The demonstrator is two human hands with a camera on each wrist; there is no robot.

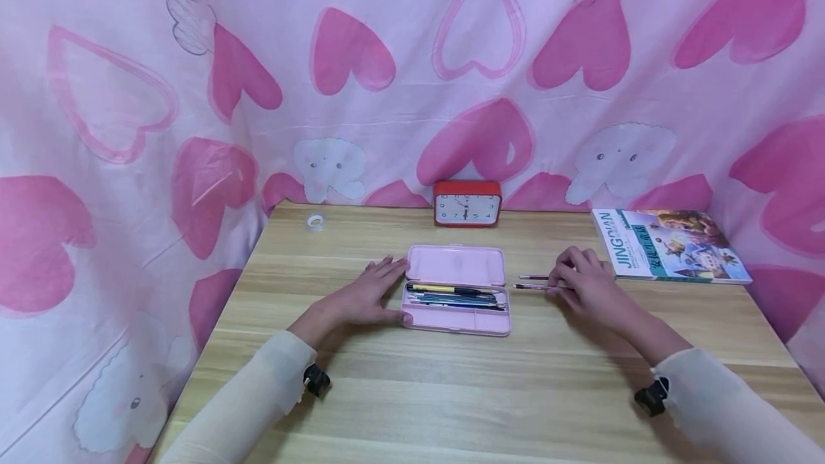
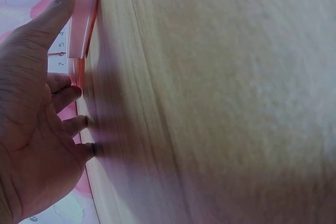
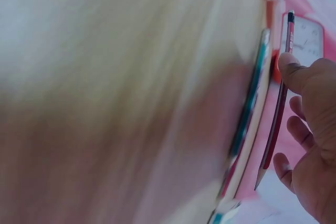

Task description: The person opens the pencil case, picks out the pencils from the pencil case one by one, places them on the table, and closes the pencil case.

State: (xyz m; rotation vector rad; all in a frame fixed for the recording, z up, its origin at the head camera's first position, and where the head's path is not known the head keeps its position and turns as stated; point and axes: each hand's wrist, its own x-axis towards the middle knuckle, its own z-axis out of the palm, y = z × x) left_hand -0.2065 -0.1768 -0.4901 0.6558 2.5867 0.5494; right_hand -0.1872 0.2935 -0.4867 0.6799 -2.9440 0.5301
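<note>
A pink pencil case (image 1: pixel 493 320) lies with its lid (image 1: pixel 456 265) folded back, several pens and pencils (image 1: pixel 454 299) in its upper compartment. At its left end is my left hand (image 1: pixel 367 297), thumb along the case's side and fingers spread by the lid. To the right of the case, my right hand (image 1: pixel 588 285) pinches a dark red pencil (image 3: pixel 277 116) with a black-and-silver end. A teal pencil (image 3: pixel 253 95) lies on the table close by it, seen in the right wrist view.
A red alarm clock (image 1: pixel 467 204) stands behind the case against the heart-patterned curtain (image 1: pixel 387 127). At the right back lies an illustrated book (image 1: pixel 673 245). A small tape roll (image 1: pixel 315 221) is at the left back of the wooden table (image 1: pixel 451 392).
</note>
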